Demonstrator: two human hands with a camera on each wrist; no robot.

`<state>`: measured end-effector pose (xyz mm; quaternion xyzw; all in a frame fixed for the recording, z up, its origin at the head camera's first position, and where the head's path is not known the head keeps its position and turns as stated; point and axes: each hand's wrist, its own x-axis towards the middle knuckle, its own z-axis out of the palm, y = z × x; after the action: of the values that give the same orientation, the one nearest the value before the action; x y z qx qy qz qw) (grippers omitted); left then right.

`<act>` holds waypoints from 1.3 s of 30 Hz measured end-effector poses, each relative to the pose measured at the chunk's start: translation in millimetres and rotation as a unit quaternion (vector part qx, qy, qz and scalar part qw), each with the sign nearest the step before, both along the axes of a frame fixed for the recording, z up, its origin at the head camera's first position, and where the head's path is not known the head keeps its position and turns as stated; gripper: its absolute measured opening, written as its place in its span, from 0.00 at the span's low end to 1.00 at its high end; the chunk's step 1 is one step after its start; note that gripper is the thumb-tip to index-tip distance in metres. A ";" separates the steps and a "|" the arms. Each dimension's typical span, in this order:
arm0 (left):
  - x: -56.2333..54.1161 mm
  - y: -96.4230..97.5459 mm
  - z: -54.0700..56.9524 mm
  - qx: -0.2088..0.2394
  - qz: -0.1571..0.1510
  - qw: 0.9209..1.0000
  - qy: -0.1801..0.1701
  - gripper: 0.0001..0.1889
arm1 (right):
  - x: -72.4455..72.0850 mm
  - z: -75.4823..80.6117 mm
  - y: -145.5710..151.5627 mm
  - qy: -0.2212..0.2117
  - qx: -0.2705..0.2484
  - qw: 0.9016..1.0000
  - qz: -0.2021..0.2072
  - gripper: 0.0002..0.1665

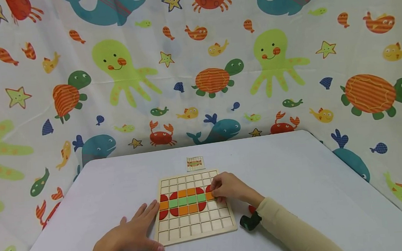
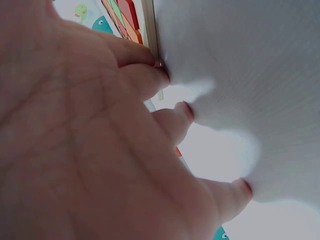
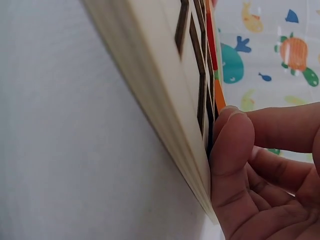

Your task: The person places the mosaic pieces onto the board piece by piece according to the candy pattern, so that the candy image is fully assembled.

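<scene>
A wooden grid board point(image 1: 199, 228) lies on the table, bearing red rounded tiles, orange square tiles and a row of green tiles point(image 1: 187, 201). My left hand point(image 1: 129, 233) has its fingers spread along the board's left edge, its thumb by the near left corner. In the left wrist view the same hand point(image 2: 95, 130) shows its palm, with fingertips against the table and board side. Over the board's right part, my right hand point(image 1: 229, 187) pinches an orange square tile point(image 1: 209, 196) between thumb and forefinger. That orange tile point(image 3: 219, 97) is partly hidden by the fingertips in the right wrist view.
Behind the board lies a small pattern card point(image 1: 195, 163). A red piece point(image 1: 252, 209) sits right of the board, partly covered by the right wrist with its dark wrist camera point(image 1: 249, 221). A sea-animal curtain point(image 1: 186, 119) hangs around the white table point(image 1: 279, 162).
</scene>
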<state>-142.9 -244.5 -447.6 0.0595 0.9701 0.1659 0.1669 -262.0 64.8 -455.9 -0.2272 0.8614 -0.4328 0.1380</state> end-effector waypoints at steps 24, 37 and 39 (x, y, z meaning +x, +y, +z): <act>-0.8 -0.7 -1.2 -0.001 -0.001 1.000 0.006 0.68 | -0.7 3.1 8.3 0.010 -0.004 1.000 0.021 0.04; -0.4 0.4 1.3 -0.001 -0.003 1.000 0.002 0.67 | 0.3 8.9 23.7 0.010 -0.009 0.999 0.047 0.04; -0.5 0.1 0.8 0.001 0.001 1.000 -0.001 0.68 | 1.7 10.4 27.5 0.015 -0.004 0.998 0.053 0.04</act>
<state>-143.3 -244.4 -446.8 0.0583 0.9698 0.1668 0.1680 -260.3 92.3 -445.5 -0.2795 0.8483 -0.4253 0.1463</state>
